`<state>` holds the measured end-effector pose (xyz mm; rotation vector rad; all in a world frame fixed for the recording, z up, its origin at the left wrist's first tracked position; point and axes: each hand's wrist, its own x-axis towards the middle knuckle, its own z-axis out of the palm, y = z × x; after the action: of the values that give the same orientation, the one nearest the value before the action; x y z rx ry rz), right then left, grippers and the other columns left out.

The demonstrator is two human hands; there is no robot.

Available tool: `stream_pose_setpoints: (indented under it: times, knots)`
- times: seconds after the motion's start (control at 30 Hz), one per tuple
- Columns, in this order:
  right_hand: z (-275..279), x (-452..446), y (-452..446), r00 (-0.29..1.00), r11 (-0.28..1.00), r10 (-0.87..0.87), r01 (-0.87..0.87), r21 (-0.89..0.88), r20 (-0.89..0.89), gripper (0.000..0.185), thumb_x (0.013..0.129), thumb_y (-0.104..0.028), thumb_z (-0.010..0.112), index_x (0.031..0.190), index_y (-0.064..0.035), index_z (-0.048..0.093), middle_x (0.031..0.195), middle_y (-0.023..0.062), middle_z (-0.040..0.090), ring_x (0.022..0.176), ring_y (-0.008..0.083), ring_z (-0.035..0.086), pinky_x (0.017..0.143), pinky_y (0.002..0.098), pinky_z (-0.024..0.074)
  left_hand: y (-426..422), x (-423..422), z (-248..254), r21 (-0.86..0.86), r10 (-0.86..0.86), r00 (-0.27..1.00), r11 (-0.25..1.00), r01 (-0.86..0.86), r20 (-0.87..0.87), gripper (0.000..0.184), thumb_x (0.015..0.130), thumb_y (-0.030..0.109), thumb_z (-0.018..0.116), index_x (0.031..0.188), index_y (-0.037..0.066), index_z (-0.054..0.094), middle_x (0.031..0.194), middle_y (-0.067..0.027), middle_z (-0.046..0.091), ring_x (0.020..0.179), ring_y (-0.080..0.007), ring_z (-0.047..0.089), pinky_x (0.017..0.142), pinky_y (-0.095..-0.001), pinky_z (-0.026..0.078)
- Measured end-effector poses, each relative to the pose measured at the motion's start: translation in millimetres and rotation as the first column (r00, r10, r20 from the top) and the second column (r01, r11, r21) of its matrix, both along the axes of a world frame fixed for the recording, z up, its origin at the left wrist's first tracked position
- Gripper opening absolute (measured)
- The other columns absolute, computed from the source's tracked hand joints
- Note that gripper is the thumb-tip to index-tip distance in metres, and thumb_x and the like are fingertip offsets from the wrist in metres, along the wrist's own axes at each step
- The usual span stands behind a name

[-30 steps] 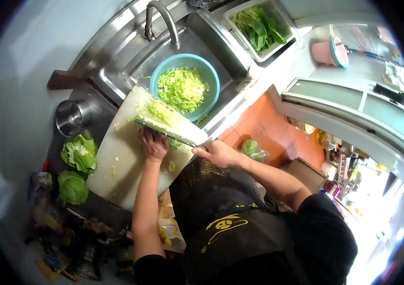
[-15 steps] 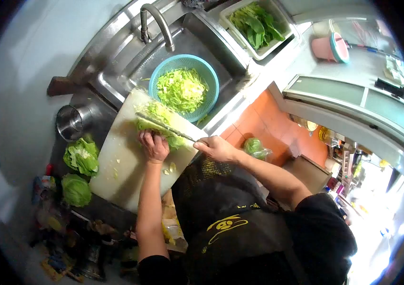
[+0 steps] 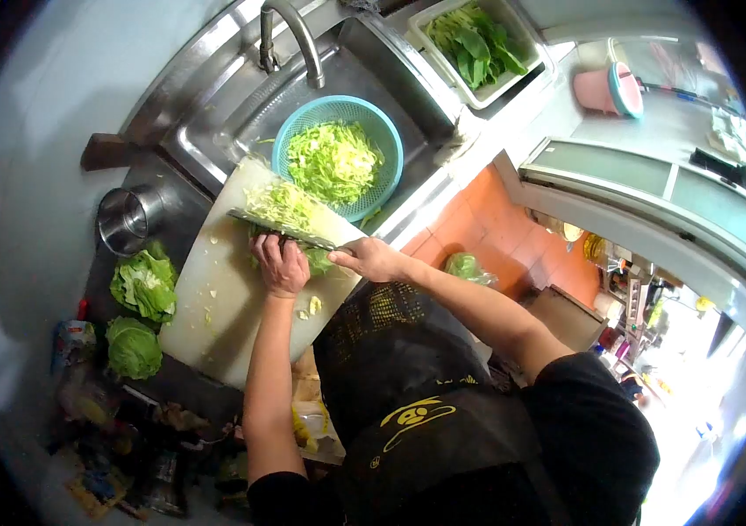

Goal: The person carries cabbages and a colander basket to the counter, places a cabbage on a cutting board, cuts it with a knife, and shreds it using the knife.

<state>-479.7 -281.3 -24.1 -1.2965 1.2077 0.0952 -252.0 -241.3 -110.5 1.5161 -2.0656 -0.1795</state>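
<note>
My right hand [image 3: 368, 259] is wrapped round the handle of a knife [image 3: 278, 230], whose blade lies across the cabbage on the white cutting board [image 3: 206, 307]. Beside the blade, the curled fingers of my left hand [image 3: 282, 266] press on the uncut cabbage [image 3: 319, 261], which is partly hidden by hand and knife. Shredded cabbage [image 3: 285, 204] lies on the blade's far side. Just beyond the board, a blue colander [image 3: 397, 162] holds more shreds. A few small scraps are scattered on the board near my left wrist.
The sink [image 3: 364, 70] with its faucet [image 3: 307, 44] is behind the colander. Left of the board stand a metal container [image 3: 127, 219], a leafy cabbage [image 3: 145, 285] and a round cabbage [image 3: 134, 348]. A white bin [image 3: 531, 61] holds leafy greens. Another cabbage [image 3: 465, 267] is lower right.
The knife and my right hand have shifted left along the board. The blade has moved up and down beside my left fingers, which stay on the cabbage.
</note>
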Motion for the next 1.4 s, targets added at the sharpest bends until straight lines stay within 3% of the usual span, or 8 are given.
stream_pose_setpoints:
  times: [0.1,0.2,0.3,0.5,0.8,1.1,1.3,1.4]
  knots:
    - [-13,3,7,0.995,0.995,-0.092,0.091,0.039,0.023,0.062,0.105,-0.056,0.047,0.090,0.0019,0.064,0.069,0.0085,0.057,0.068,0.0202,0.055,0.068,0.0396,0.0488,-3,-1,6,-0.022,-0.014,1.000,1.000,0.015,0.017,0.017,0.097,0.018,0.051,0.098,0.002,0.055,0.115,-0.0214,0.048,0.110,-0.0424,0.047,0.099,-0.0584,0.039]
    - [-26,-5,10,0.944,0.917,-0.328,0.328,0.228,-0.039,0.063,0.104,-0.056,0.049,0.090,0.0028,0.066,0.067,0.0093,0.058,0.064,0.0213,0.057,0.064,0.0406,0.0491,-2,-1,2,-0.044,0.013,0.999,0.999,-0.015,-0.035,0.014,0.092,0.015,0.055,0.100,0.004,0.056,0.112,-0.0184,0.049,0.112,-0.0401,0.048,0.103,-0.0591,0.039]
    - [-26,-26,15,0.927,0.923,-0.368,0.374,0.090,-0.071,0.062,0.105,-0.055,0.048,0.085,0.0016,0.063,0.065,0.0035,0.053,0.063,0.0151,0.053,0.060,0.0384,0.0473,0,-2,-4,-0.105,0.068,0.989,0.991,-0.082,-0.131,0.015,0.092,0.013,0.056,0.102,0.002,0.056,0.112,-0.0188,0.049,0.112,-0.0401,0.049,0.102,-0.0582,0.041]
    - [54,-44,20,0.983,0.983,-0.183,0.182,-0.035,-0.010,0.054,0.105,-0.048,0.052,0.100,0.0039,0.068,0.076,0.0183,0.064,0.074,0.0280,0.064,0.072,0.0434,0.0502,6,-4,3,-0.042,0.101,0.995,0.994,-0.101,0.003,0.014,0.094,0.013,0.057,0.099,0.000,0.058,0.113,-0.0197,0.051,0.111,-0.0418,0.053,0.102,-0.0604,0.043]
    - [62,-36,39,0.994,0.994,-0.094,0.091,-0.063,-0.050,0.057,0.104,-0.051,0.051,0.094,0.0030,0.067,0.074,0.0234,0.064,0.075,0.0398,0.066,0.074,0.0477,0.0505,10,-4,13,0.027,0.101,0.991,0.995,-0.099,-0.087,0.059,0.100,0.047,0.042,0.114,-0.007,0.061,0.123,-0.0254,0.054,0.119,-0.0481,0.050,0.109,-0.0641,0.037]
    - [41,-28,44,0.989,0.956,-0.085,0.047,-0.291,-0.120,0.057,0.089,-0.056,0.071,0.094,0.0007,0.065,0.075,0.0241,0.066,0.074,0.0436,0.068,0.067,0.0496,0.0528,12,-11,5,-0.013,0.154,0.982,0.988,-0.156,-0.112,0.024,0.099,0.017,0.056,0.112,-0.003,0.054,0.124,-0.0254,0.053,0.119,-0.0478,0.050,0.102,-0.0604,0.041]
    - [-18,25,32,0.964,0.881,-0.228,0.144,-0.451,-0.137,0.055,0.082,-0.053,0.078,0.093,-0.0015,0.062,0.077,0.0234,0.067,0.075,0.0440,0.068,0.066,0.0492,0.0536,20,-13,-4,-0.022,0.200,0.961,0.978,-0.208,-0.190,0.034,0.101,0.026,0.058,0.120,-0.001,0.049,0.135,-0.0247,0.045,0.129,-0.0459,0.046,0.110,-0.0595,0.039]
    - [-26,32,30,0.955,0.874,-0.262,0.173,-0.453,-0.142,0.055,0.082,-0.052,0.078,0.094,-0.0012,0.062,0.078,0.0229,0.068,0.076,0.0433,0.069,0.066,0.0490,0.0540,20,-15,14,0.055,0.273,0.942,0.962,-0.267,-0.196,0.054,0.100,0.028,0.060,0.140,-0.004,0.043,0.143,-0.0276,0.040,0.134,-0.0456,0.043,0.110,-0.0557,0.039]
